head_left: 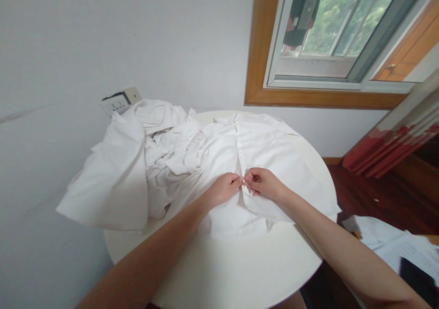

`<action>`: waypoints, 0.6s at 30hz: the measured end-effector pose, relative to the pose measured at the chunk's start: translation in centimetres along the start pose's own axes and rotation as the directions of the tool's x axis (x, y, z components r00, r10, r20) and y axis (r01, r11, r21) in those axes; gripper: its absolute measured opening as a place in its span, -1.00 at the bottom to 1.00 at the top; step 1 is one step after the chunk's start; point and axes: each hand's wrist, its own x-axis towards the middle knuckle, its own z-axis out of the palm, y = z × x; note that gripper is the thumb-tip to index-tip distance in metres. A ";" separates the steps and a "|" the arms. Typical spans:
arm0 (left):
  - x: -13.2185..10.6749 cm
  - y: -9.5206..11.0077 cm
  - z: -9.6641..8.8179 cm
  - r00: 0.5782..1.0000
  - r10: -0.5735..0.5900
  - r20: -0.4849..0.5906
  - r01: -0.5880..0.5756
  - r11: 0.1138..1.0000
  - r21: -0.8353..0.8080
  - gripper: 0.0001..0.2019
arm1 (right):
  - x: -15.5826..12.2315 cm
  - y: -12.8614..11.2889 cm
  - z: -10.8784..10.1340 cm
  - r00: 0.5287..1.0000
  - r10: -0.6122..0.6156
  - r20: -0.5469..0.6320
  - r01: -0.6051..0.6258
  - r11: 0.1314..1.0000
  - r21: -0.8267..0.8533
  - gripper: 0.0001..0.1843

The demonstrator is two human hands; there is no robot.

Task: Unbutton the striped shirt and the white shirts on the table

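Note:
A white shirt [274, 149] lies spread on a round white table [240, 263], with its front opening running lengthwise between the two halves. My left hand [224, 189] pinches the left edge of this opening. Right beside it, my right hand [262, 182] pinches the facing edge, and the fingertips of both hands meet there. Whether a button sits between the fingers is too small to tell. On the table's left side rests a crumpled heap of white cloth [126, 185], part of it hanging over the edge.
Behind the table is a white wall with a socket [118, 103] and a wood-framed window [255, 62]. A red and white curtain [380, 149] hangs at the right. Papers and white cloth [391, 238] lie at the lower right, beside a dark flat object [416, 274].

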 end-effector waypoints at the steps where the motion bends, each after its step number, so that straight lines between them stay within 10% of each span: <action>1: 0.0 0.0 0.0 1.000 -0.003 -0.007 0.003 1.000 0.006 -0.65 | 0.0 0.1 0.1 1.000 -0.028 -0.009 0.027 0.998 -0.049 -0.82; 10: -0.3 0.3 0.9 0.982 -0.006 -0.186 0.035 0.988 0.152 -0.73 | -0.3 -0.5 0.7 0.971 -0.228 -0.073 0.137 0.780 -0.611 -0.86; 18: -0.4 0.6 0.8 0.984 -0.015 -0.175 0.025 0.998 0.054 -0.82 | -0.3 -0.4 0.0 0.987 -0.159 0.003 0.134 0.820 -0.556 -0.85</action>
